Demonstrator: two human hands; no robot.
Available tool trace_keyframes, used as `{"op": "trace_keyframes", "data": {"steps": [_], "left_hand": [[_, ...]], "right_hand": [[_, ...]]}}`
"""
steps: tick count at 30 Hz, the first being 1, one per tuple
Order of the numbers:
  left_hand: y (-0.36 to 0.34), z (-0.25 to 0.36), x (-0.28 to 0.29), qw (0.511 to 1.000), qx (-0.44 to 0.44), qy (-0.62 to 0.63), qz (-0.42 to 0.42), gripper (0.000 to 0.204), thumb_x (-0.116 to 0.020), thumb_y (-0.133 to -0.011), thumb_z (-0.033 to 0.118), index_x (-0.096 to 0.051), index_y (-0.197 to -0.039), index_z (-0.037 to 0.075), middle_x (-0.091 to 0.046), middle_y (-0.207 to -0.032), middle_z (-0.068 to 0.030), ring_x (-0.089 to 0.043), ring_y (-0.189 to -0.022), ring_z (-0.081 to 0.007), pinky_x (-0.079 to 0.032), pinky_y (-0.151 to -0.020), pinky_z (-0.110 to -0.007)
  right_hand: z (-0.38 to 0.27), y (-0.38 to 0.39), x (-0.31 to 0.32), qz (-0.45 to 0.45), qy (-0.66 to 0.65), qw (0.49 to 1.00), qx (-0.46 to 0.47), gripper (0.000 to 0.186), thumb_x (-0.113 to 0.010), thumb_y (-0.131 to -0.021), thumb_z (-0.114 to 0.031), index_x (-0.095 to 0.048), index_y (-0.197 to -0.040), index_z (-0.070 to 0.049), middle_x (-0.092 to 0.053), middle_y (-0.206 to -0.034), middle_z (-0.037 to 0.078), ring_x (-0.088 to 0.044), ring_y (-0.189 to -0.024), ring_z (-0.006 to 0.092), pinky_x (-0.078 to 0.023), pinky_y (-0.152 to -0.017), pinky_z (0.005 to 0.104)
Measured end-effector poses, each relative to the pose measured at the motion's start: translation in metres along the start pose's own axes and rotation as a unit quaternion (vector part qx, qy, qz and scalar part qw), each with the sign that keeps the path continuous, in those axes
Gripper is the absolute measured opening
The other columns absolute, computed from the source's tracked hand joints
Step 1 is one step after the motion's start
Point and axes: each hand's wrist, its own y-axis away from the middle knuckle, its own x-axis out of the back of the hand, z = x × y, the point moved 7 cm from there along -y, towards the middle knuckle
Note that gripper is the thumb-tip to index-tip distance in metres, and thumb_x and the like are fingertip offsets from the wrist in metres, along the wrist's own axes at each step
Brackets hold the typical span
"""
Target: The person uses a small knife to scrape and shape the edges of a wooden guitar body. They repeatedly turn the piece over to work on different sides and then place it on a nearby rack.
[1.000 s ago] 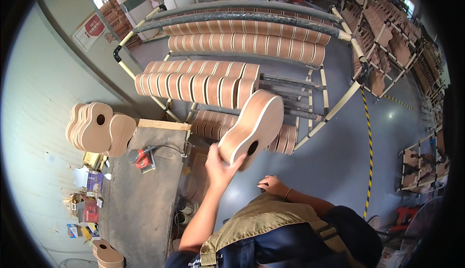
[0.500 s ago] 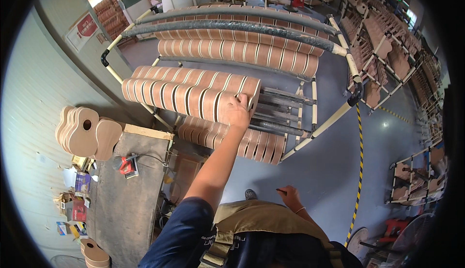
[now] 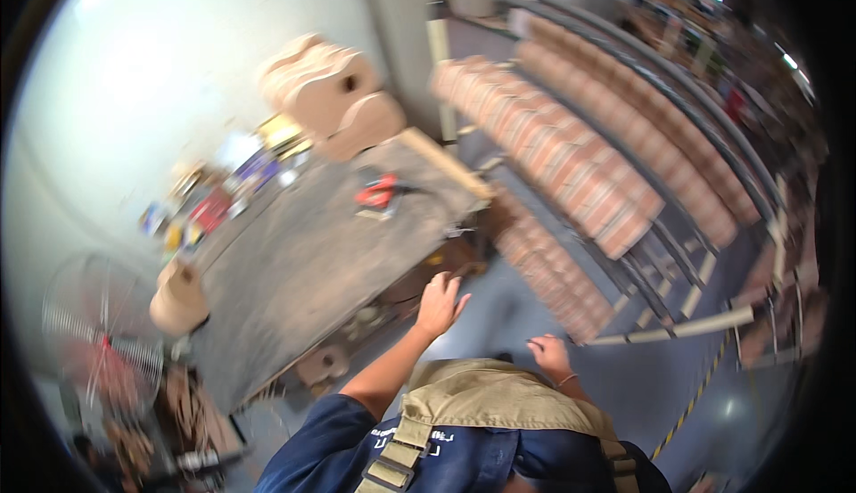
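Note:
My left hand (image 3: 439, 304) is off the rack, beside the near edge of the workbench, with its fingers apart and nothing in it. Low in front of my body, my right hand (image 3: 551, 356) has its fingers curled; a small dark tip shows at them, too blurred to name. Closest to my hands on the rack is a row of guitar-shaped wooden bodies (image 3: 553, 150), standing side by side. On the workbench (image 3: 303, 270) lies a red and black power tool (image 3: 377, 192), perhaps a sander.
Guitar-shaped wooden plates (image 3: 321, 87) lean against the wall behind the bench, and more wooden bodies (image 3: 178, 297) stand at its left end. Small boxes (image 3: 211, 210) line the wall. A fan (image 3: 105, 341) stands far left. The pipe rack (image 3: 713, 324) extends right.
The view has swung left toward the bench. My left hand has let go of the row's end body and drawn back from the rack. My right hand stays low with fingers curled.

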Motion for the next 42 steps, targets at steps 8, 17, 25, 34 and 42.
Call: {"op": "trace_keyframes", "data": {"steps": [8,17,25,34,42], "left_hand": [[0.281,-0.216,0.266,0.841,0.428,-0.212,0.253,0.052,-0.082,-0.089,0.024,-0.056,-0.127,-0.001,-0.049,-0.131,-0.0302,-0.054,-0.119,-0.0479,-0.046,-0.101,-0.055],[0.397,-0.315,0.419,0.711,0.533,-0.31,0.338,0.084,-0.089,-0.082,0.027,-0.045,-0.148,-0.002,-0.038,-0.15,-0.029,-0.042,-0.138,-0.0482,-0.039,-0.113,-0.056],[0.356,-0.439,0.519,0.641,0.586,-0.339,0.362,0.125,-0.091,-0.078,0.044,-0.016,-0.167,-0.002,-0.021,-0.17,-0.0303,-0.016,-0.159,-0.0465,-0.022,-0.128,-0.056],[0.283,-0.481,0.476,0.719,0.513,-0.419,0.209,0.111,-0.093,-0.075,0.026,-0.032,-0.168,0.025,-0.018,-0.172,-0.0263,-0.019,-0.158,-0.0502,-0.027,-0.126,-0.06],[0.282,-0.424,0.489,0.745,0.539,-0.239,0.313,0.105,-0.092,-0.072,0.012,-0.035,-0.161,0.004,-0.05,-0.15,-0.0237,-0.054,-0.135,-0.0439,-0.048,-0.11,-0.05]], "right_hand": [[-0.116,-0.095,-0.13,-0.015,-0.003,0.997,0.072,0.029,-0.075,-0.095,-0.015,-0.069,-0.12,-0.002,-0.067,-0.104,0.017,-0.068,-0.085,0.0357,-0.055,-0.083,0.0466],[-0.322,-0.118,-0.261,-0.145,-0.185,0.96,0.155,0.016,-0.056,-0.105,-0.001,-0.067,-0.115,0.002,-0.065,-0.108,0.012,-0.067,-0.077,0.0181,-0.058,-0.069,0.0311],[-0.364,-0.142,-0.26,-0.212,-0.204,0.944,0.148,0.015,-0.061,-0.106,-0.007,-0.07,-0.114,0.002,-0.067,-0.083,0.008,-0.069,-0.06,0.0142,-0.054,-0.056,0.0285],[-0.338,-0.215,-0.224,-0.072,-0.094,0.983,0.139,0.017,-0.056,-0.109,-0.013,-0.067,-0.114,-0.001,-0.063,-0.072,0.009,-0.062,-0.067,0.0195,-0.05,-0.066,0.036],[-0.356,-0.214,-0.267,-0.184,-0.16,0.956,0.166,0.029,-0.048,-0.109,-0.009,-0.05,-0.138,-0.002,-0.067,-0.087,0.009,-0.062,-0.062,0.0185,-0.052,-0.062,0.0334]]}}
